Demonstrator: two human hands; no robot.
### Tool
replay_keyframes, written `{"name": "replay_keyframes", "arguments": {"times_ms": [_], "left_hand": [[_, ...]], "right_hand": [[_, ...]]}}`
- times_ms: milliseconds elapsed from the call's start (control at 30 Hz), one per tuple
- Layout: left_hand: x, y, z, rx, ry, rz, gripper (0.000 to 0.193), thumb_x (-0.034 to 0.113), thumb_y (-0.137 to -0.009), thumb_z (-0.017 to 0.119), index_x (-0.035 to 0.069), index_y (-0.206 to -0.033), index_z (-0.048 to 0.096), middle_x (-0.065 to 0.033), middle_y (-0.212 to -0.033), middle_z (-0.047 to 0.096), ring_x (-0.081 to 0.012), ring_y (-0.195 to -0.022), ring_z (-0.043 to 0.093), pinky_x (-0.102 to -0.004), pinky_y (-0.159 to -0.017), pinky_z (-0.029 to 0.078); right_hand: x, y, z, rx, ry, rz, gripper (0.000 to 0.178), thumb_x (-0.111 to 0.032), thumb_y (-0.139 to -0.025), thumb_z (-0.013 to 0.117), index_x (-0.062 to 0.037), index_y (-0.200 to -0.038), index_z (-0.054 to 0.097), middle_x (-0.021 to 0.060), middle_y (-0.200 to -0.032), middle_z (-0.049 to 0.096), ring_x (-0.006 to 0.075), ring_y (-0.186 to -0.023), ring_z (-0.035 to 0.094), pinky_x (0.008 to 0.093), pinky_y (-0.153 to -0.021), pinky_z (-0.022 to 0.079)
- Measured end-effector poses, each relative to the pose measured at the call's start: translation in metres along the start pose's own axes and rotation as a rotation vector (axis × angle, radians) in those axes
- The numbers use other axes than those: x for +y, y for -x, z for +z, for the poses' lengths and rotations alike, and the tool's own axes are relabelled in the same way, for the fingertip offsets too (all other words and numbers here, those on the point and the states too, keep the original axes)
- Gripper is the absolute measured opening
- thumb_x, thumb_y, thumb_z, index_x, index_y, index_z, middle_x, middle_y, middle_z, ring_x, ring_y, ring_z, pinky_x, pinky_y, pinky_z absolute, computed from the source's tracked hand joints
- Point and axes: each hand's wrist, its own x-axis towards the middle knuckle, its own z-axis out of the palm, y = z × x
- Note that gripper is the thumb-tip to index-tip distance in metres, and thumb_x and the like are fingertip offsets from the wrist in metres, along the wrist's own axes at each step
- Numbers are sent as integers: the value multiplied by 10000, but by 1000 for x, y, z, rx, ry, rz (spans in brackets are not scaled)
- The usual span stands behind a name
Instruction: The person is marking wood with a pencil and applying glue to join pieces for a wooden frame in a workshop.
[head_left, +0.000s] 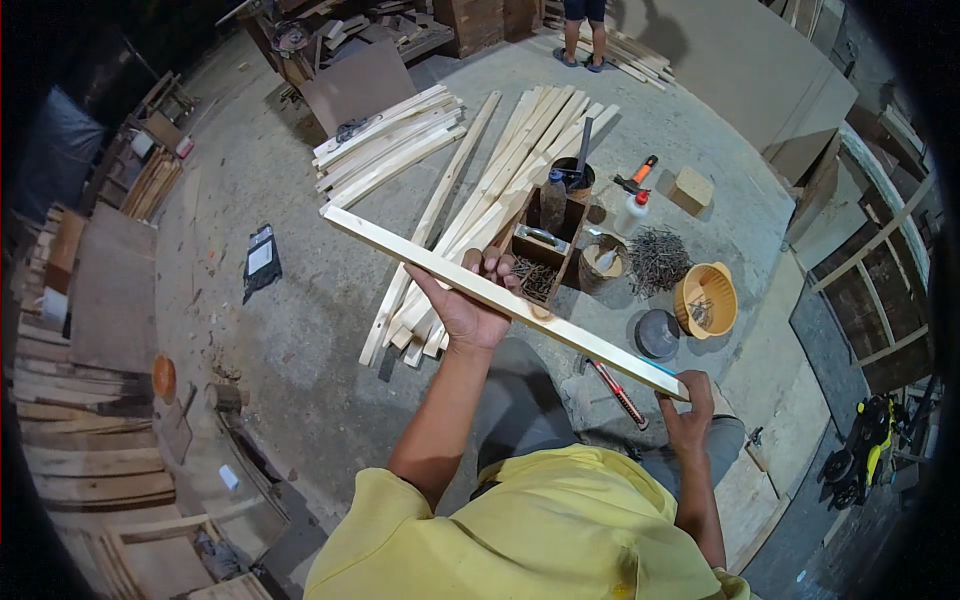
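Note:
A long pale wooden strip slants across in front of me, its far end up to the left and its near end down to the right. My left hand supports it from below near the middle, palm up, with the fingers curled round it. At the near end, my right hand is closed on the strip's tip. A thin blue thing shows along the strip's edge beside that hand; what it is I cannot make out. Under the strip, a hammer with a red and black handle lies by my leg.
Wooden strips lie in piles ahead. A wooden box of nails, an orange basket, a heap of nails, a white bottle and another hammer stand or lie to the right. Someone's legs show far ahead.

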Motion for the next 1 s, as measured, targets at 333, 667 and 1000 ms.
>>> {"name": "replay_keyframes", "arguments": {"times_ms": [333,667,1000], "left_hand": [[2,-2,-4,-51,23,-2,777,852,-729,472,76,-697,489,-67,-713,464,-223,-727,462,-331,-685,425],[0,-1,-16,-15,-20,88,715,770,-787,501,58,-806,554,-95,-769,524,-241,-774,502,-374,-780,454],[4,-3,-39,222,48,83,334,352,-892,528,26,-828,555,-117,-792,529,-255,-763,501,-400,-754,452]], "right_hand": [[-2,4,8,-85,-78,21,299,-12,-666,793,-13,-909,619,128,-848,602,270,-786,608,333,-717,468],[-1,5,7,-6,-81,-47,428,101,-635,654,-46,-1036,662,135,-1015,578,286,-946,585,346,-817,461],[4,11,6,135,88,-133,532,91,-658,584,-114,-1137,694,129,-1090,555,296,-1034,523,397,-921,404]]}}
